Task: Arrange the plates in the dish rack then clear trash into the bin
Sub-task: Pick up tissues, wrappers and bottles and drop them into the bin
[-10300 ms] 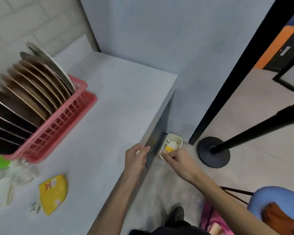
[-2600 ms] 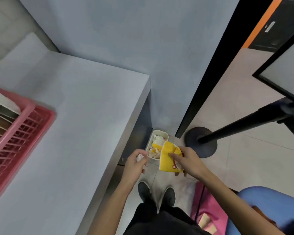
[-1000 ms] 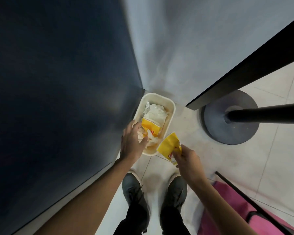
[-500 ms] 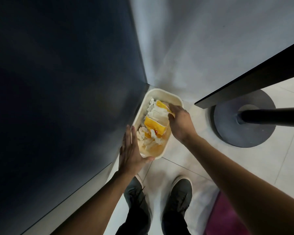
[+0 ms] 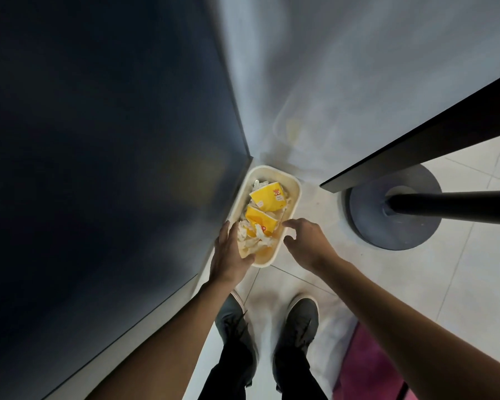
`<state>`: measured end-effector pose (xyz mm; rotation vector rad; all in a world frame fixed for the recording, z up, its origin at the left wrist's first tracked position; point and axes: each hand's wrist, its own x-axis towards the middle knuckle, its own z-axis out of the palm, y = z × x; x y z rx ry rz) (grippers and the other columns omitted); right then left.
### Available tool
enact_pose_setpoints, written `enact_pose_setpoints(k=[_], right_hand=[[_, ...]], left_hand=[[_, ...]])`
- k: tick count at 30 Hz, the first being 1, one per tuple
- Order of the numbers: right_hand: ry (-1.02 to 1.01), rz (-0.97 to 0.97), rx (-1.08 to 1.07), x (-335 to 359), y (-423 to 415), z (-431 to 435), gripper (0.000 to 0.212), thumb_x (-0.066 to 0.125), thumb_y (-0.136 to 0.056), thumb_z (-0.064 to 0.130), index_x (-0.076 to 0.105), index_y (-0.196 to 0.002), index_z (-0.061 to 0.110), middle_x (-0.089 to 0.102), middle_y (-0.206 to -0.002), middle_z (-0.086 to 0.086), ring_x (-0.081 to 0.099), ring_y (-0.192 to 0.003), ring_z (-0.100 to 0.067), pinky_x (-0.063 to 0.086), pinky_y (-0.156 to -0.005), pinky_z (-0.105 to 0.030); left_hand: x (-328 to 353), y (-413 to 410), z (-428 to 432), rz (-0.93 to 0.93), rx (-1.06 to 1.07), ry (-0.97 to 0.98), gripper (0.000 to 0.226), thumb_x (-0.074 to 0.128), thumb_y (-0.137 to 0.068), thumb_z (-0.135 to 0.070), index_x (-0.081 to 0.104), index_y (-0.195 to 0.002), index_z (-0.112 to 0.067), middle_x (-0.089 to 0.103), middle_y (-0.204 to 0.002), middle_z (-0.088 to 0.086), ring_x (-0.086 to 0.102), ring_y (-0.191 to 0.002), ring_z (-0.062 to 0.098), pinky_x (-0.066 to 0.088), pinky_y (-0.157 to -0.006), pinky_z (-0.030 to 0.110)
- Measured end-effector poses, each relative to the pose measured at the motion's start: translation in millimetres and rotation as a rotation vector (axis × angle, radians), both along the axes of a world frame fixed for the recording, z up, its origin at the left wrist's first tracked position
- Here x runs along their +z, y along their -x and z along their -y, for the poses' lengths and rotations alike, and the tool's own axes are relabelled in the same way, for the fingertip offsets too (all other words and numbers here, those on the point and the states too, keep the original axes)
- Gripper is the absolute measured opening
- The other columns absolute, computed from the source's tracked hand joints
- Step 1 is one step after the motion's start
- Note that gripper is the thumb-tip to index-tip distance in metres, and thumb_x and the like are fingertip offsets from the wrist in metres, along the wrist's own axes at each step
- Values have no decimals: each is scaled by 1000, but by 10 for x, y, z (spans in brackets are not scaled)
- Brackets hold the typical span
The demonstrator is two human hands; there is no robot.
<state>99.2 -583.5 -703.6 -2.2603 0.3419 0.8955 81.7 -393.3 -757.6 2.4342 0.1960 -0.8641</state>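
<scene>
A cream rectangular bin point(image 5: 295, 186) stands on the floor in the corner beside the table's dark side panel. Inside lie two yellow wrappers point(image 5: 267, 197) and crumpled white tissue point(image 5: 250, 239). My left hand point(image 5: 231, 249) rests on the bin's near left rim with fingers straight and the thumb over the edge. My right hand point(image 5: 306, 241) hovers just right of the bin, fingers loosely spread, holding nothing. The plates and dish rack are out of view.
The table's dark side panel point(image 5: 98, 168) fills the left. A grey wall point(image 5: 358, 67) rises behind the bin. A black stanchion base point(image 5: 393, 209) and pole sit on the tiled floor at right. My shoes point(image 5: 272, 319) stand below; a pink bag point(image 5: 367, 359) is at lower right.
My right hand let go of the second yellow wrapper, which now lies in the bin, and drew back to the bin's right side. My left hand stays on the rim.
</scene>
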Motion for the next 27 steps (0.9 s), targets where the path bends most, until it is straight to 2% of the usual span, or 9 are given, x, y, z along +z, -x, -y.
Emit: enact_pose_setpoints(k=[4,6,8,10,12,14,20,23,27], right_hand=[[-4,7,-31,251,85,-30,38,50,-96,13,57,-134,12,56,-135,-11,51,-125,-28,41,-100,-32],[-15,6,-36,419,139,-44,38,49,-97,12,58,-133,11,57,-133,-11,52,-124,-28,41,-100,-32],[-29,8,-40,595,213,-45,36,49,-96,11,60,-130,11,59,-131,-11,53,-123,-28,43,-101,-33],[-38,3,-38,783,293,-39,33,49,-94,11,63,-125,12,60,-129,-11,54,-121,-27,44,-102,-35],[-42,-1,-17,1000,387,-31,32,50,-93,11,64,-122,12,62,-126,-9,55,-120,-26,44,-101,-35],[-44,-6,5,1241,475,-13,31,51,-92,9,65,-120,11,63,-124,-8,56,-118,-25,44,-101,-34],[-57,-71,7,2189,904,27,27,54,-88,5,70,-109,8,69,-116,-9,61,-110,-27,45,-94,-29],[-83,-95,3,2704,1136,56,26,52,-88,5,71,-106,6,70,-112,-12,63,-108,-28,45,-90,-28],[-118,-85,19,3272,1421,54,43,46,-74,24,73,-102,6,71,-106,-13,64,-101,-29,42,-81,-25]], left_hand=[[302,-9,92,-10,156,159,48,70,-89,-15,54,-134,-16,57,-126,3,61,-108,20,49,-88,28],[485,6,118,-27,237,223,26,67,-90,-11,65,-116,-14,67,-107,3,67,-94,21,52,-81,25],[711,41,138,-35,268,255,13,63,-90,-8,69,-101,-14,71,-98,5,69,-88,22,55,-75,23],[959,84,160,-64,305,293,13,58,-90,-3,69,-90,-12,71,-96,9,70,-84,24,53,-65,16],[1227,136,170,-74,341,327,19,56,-91,0,67,-81,-12,72,-92,11,70,-77,22,53,-60,15],[1541,199,170,-99,371,325,19,56,-90,-1,66,-79,-12,73,-88,10,70,-69,18,56,-63,19],[2540,608,95,-237,405,341,19,54,-86,4,68,-82,-7,72,-80,12,66,-62,19,58,-70,35],[3004,815,42,-264,423,311,22,53,-84,6,68,-79,-9,72,-76,13,62,-57,17,49,-51,20],[3578,1133,-60,-262,448,300,22,53,-85,7,68,-77,-8,72,-80,18,64,-59,20,47,-52,18]])
